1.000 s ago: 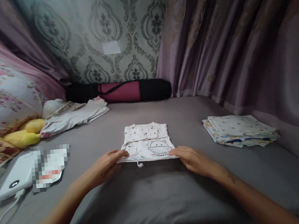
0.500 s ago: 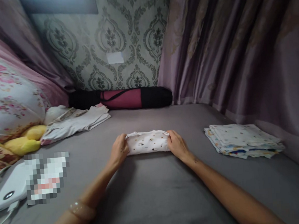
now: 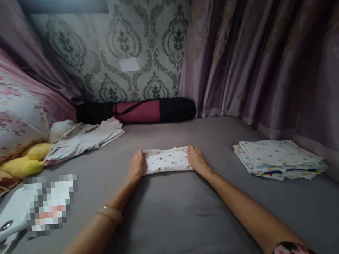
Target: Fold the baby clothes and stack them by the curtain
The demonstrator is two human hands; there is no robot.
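Note:
A white cloth (image 3: 168, 160) with small brown and dark prints, folded into a narrow rectangle, is stretched between my hands over the grey bed sheet. My left hand (image 3: 137, 164) is closed on its left end. The right end is gripped by my right hand (image 3: 196, 158), fingers curled over the edge. Fingertips of both hands are partly hidden by the cloth and the knuckles. On the right lies a stack of folded printed cloths (image 3: 279, 158), apart from my right hand.
At the left are a white power bank (image 3: 10, 217) with a cable, a blurred-out item (image 3: 54, 206), a yellow plush toy (image 3: 25, 161), pale crumpled clothing (image 3: 85, 139) and a floral pillow (image 3: 12, 104). A black and maroon roll bag (image 3: 139, 112) lies along the wall; curtains (image 3: 254, 50) hang at right.
The cloth's near face has turned, showing a different part of its print, and its upper edge looks flatter. Both hands keep hold of the ends, the right shifted slightly left.

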